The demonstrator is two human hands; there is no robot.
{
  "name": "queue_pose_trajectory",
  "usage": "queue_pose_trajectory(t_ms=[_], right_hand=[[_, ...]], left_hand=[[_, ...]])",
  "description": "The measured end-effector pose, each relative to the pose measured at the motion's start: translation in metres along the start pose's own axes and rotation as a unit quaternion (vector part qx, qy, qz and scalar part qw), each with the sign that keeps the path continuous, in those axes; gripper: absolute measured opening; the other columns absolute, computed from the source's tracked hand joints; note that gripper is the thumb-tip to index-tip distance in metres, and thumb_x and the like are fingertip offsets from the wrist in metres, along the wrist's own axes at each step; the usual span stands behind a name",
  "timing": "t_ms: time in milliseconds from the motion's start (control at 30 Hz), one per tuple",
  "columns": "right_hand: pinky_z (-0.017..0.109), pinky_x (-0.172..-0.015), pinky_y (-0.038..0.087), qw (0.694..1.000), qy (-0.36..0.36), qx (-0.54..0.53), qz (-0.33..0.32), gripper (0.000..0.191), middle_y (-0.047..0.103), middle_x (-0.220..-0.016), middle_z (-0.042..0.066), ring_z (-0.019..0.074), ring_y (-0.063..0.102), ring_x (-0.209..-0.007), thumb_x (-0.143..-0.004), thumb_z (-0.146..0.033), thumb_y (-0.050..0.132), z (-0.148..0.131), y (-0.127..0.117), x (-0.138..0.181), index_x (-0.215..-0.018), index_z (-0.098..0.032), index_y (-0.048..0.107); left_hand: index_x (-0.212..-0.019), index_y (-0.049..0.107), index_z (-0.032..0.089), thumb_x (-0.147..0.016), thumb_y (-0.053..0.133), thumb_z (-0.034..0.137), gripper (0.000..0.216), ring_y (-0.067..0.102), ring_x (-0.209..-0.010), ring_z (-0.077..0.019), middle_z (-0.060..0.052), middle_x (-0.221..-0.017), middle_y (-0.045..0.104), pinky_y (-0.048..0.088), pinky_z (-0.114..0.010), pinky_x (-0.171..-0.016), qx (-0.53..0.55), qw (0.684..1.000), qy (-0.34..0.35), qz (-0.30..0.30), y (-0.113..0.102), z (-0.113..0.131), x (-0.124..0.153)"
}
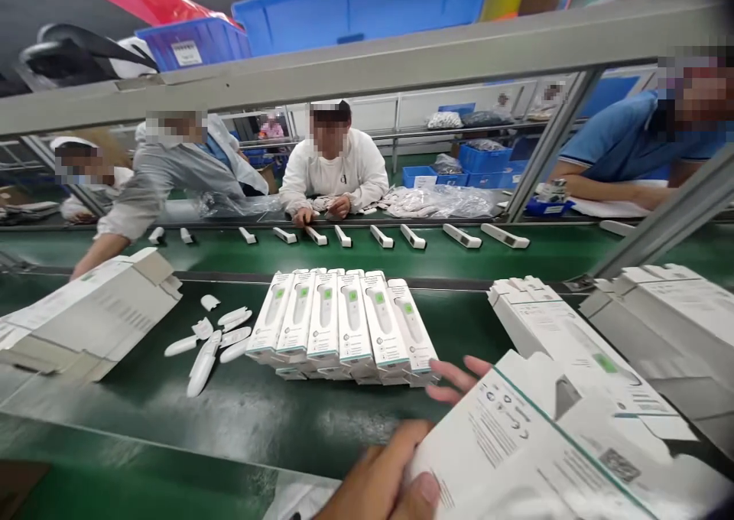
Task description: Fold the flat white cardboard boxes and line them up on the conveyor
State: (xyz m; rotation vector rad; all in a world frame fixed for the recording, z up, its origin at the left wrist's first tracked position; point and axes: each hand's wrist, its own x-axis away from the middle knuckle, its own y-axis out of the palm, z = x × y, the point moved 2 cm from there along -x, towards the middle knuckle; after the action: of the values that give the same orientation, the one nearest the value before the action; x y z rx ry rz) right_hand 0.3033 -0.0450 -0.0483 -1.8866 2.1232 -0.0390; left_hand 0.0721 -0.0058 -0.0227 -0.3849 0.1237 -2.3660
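Observation:
My left hand (381,474) is closed on the lower left edge of a white printed carton (493,459), its thumb on the near face. The carton is tilted, with its flaps unfolded at the upper right. Behind it show the stretched, spread fingers of my right hand (459,378); the palm is hidden by the carton. Those fingers are beside the right end of a row of upright thermometer boxes (352,317), each printed with a green-screened thermometer. Whether they touch the end box I cannot tell.
Flattened cartons lie at right (579,336) and left (92,313). Loose white plastic shells (203,363) lie left of the row. Beyond, white thermometers (413,236) line a green conveyor (218,260). Co-workers sit opposite, and a metal shelf rail (367,61) crosses above.

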Motion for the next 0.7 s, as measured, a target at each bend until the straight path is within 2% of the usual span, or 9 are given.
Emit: queue_pose_trajectory(t_ms=[67, 133, 233, 300, 400, 533, 600, 700], right_hand=[[0.062, -0.104, 0.062, 0.998, 0.006, -0.054, -0.010, 0.089, 0.076, -0.141, 0.014, 0.0466, 0.070, -0.134, -0.082, -0.088, 0.075, 0.000, 0.019, -0.003, -0.156, -0.039, 0.062], [0.066, -0.103, 0.062, 0.988, 0.044, -0.147, -0.008, 0.107, 0.079, -0.132, 0.015, 0.0534, 0.070, -0.132, -0.062, -0.093, 0.084, -0.003, 0.041, -0.004, -0.153, -0.043, 0.062], [0.069, -0.114, 0.054, 0.953, 0.111, -0.282, -0.015, 0.123, 0.077, -0.132, 0.018, 0.0541, 0.067, -0.133, -0.044, -0.092, 0.094, -0.017, 0.071, -0.007, -0.151, -0.038, 0.063], [0.067, -0.116, 0.051, 0.944, 0.126, -0.301, -0.043, 0.121, 0.075, -0.135, 0.018, 0.0519, 0.065, -0.136, -0.041, -0.085, 0.101, -0.029, 0.080, -0.009, -0.146, -0.036, 0.066], [0.059, -0.103, 0.059, 0.941, 0.141, -0.298, -0.076, 0.098, 0.078, -0.128, 0.016, 0.0466, 0.071, -0.122, -0.042, -0.069, 0.110, -0.037, 0.083, -0.010, -0.127, -0.033, 0.076], [0.045, -0.079, 0.062, 0.939, 0.187, -0.286, -0.042, 0.056, 0.083, -0.096, 0.010, 0.0342, 0.077, -0.090, -0.060, -0.057, 0.108, -0.029, 0.087, -0.006, -0.099, -0.027, 0.082], [0.044, -0.086, 0.063, 0.936, 0.167, -0.308, -0.023, 0.054, 0.084, -0.103, 0.009, 0.0334, 0.078, -0.098, -0.069, -0.054, 0.105, -0.030, 0.091, -0.005, -0.110, -0.028, 0.082], [0.052, -0.118, 0.055, 0.923, 0.135, -0.358, -0.026, 0.063, 0.078, -0.143, 0.009, 0.0345, 0.072, -0.133, -0.087, -0.053, 0.094, -0.040, 0.096, -0.006, -0.143, -0.034, 0.072]], left_hand=[[-0.160, 0.060, 0.030, -0.105, 0.056, 0.072, 0.069, 0.077, -0.123, -0.0335, -0.015, -0.137, 0.078, 0.066, -0.041, -0.097, -0.041, 0.999, -0.017, 0.003, -0.015, 0.005, 0.011], [-0.162, 0.058, 0.034, -0.096, 0.072, 0.071, 0.077, 0.072, -0.136, -0.0366, -0.015, -0.149, 0.072, 0.067, -0.046, -0.103, -0.061, 0.997, -0.026, 0.045, -0.021, 0.008, 0.020], [-0.164, 0.057, 0.034, -0.086, 0.086, 0.063, 0.088, 0.065, -0.148, -0.0398, -0.015, -0.163, 0.063, 0.065, -0.052, -0.110, -0.024, 0.994, -0.035, 0.097, -0.018, -0.005, 0.030], [-0.161, 0.061, 0.032, -0.080, 0.091, 0.057, 0.090, 0.067, -0.145, -0.0421, -0.017, -0.162, 0.064, 0.063, -0.058, -0.112, -0.016, 0.991, -0.042, 0.123, -0.016, -0.022, 0.033], [-0.151, 0.070, 0.030, -0.069, 0.098, 0.054, 0.090, 0.074, -0.133, -0.0438, -0.016, -0.148, 0.075, 0.065, -0.059, -0.108, -0.067, 0.984, -0.016, 0.162, -0.016, -0.045, 0.035], [-0.139, 0.077, 0.032, -0.082, 0.085, 0.062, 0.065, 0.082, -0.112, -0.0372, -0.009, -0.124, 0.085, 0.069, -0.049, -0.097, -0.078, 0.988, 0.041, 0.127, -0.017, -0.054, 0.036], [-0.145, 0.071, 0.031, -0.088, 0.078, 0.058, 0.063, 0.082, -0.114, -0.0361, -0.010, -0.129, 0.082, 0.068, -0.047, -0.099, -0.081, 0.987, 0.064, 0.122, -0.016, -0.055, 0.038], [-0.170, 0.044, 0.027, -0.089, 0.078, 0.055, 0.092, 0.071, -0.135, -0.0457, -0.022, -0.159, 0.063, 0.069, -0.052, -0.096, -0.209, 0.959, 0.057, 0.183, -0.015, -0.060, 0.041]])
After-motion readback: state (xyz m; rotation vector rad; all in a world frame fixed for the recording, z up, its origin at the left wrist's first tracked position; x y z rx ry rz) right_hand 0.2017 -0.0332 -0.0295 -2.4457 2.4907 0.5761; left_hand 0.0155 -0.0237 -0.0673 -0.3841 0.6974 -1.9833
